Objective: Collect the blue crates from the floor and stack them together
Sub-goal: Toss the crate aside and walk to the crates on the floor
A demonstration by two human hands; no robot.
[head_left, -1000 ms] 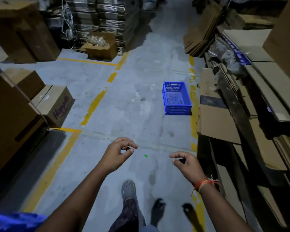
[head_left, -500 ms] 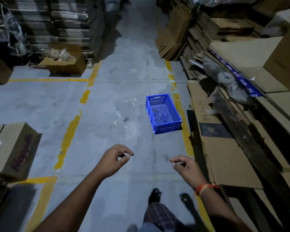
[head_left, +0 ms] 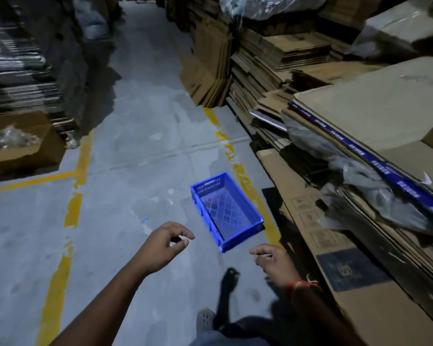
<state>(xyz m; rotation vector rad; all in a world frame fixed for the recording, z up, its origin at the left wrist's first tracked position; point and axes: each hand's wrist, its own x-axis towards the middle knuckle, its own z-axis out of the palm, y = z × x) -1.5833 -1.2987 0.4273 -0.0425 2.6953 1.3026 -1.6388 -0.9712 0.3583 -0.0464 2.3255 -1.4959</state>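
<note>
The crate (head_left: 226, 211) lies empty and upright on the grey floor (head_left: 125, 186), turned at an angle, its near corner just ahead of both hands. It shows larger and lower in view than half a second ago, and much closer to the hands; a second ago it sat far up the aisle. The yellow line (head_left: 238, 171) runs just right of the crate, partly under its far right side.

The left hand (head_left: 164, 245) hovers just left of the crate's near corner, fingers loosely curled, thumb and forefinger apart, holding nothing. The right hand (head_left: 273, 262) hangs just below and right of that corner, also loosely curled and empty, with an orange thread (head_left: 301, 285) at the wrist. Neither hand touches the crate. Their pose matches the earlier frames.

The printed carton that lay left of the crate earlier has left the view. Right of the crate, flattened cardboard (head_left: 318, 236) leans against the stacks, with small printed boxes too blurred to read. A blue strip (head_left: 375, 161) above it carries repeated white lettering, also unreadable. Below the crate, a dark foot (head_left: 229, 278) and a grey clog (head_left: 205, 319) show.
</note>
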